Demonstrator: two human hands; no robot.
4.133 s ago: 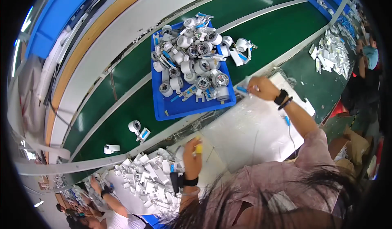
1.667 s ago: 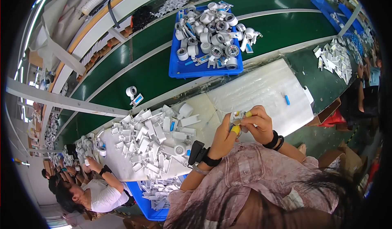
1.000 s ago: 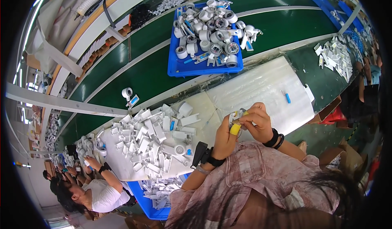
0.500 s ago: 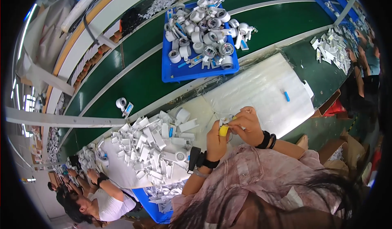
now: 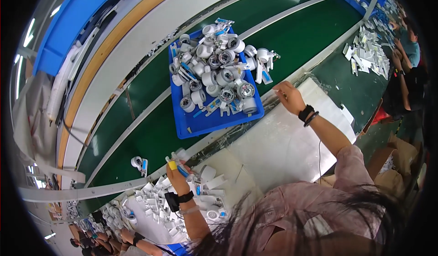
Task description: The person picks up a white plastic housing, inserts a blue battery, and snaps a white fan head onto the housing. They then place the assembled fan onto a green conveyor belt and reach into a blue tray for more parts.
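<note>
My left hand point(image 5: 177, 173), a yellow band around one finger, is closed on a white plastic part with a blue strip point(image 5: 182, 170). It is above the far edge of a heap of white plastic parts point(image 5: 171, 196). My right hand point(image 5: 290, 100) is raised over the far edge of the pale work sheet point(image 5: 292, 137), just right of the blue tray point(image 5: 196, 127). Its fingers are curled together at the tips; whatever is between them is too small to make out. In the tray are piled white round-headed units point(image 5: 224, 77), some with blue strips.
Beyond the bench runs a green conveyor point(image 5: 150, 114) with pale rails. One white unit point(image 5: 137, 162) lies on it at left. Another pile of white parts point(image 5: 367, 53) sits at far right, near co-workers' arms. More co-workers are at lower left; cardboard boxes point(image 5: 401, 153) stand at right.
My hands were together over the sheet and have parted: the left went left to the heap, the right up and right. The small blue piece on the sheet is no longer seen there.
</note>
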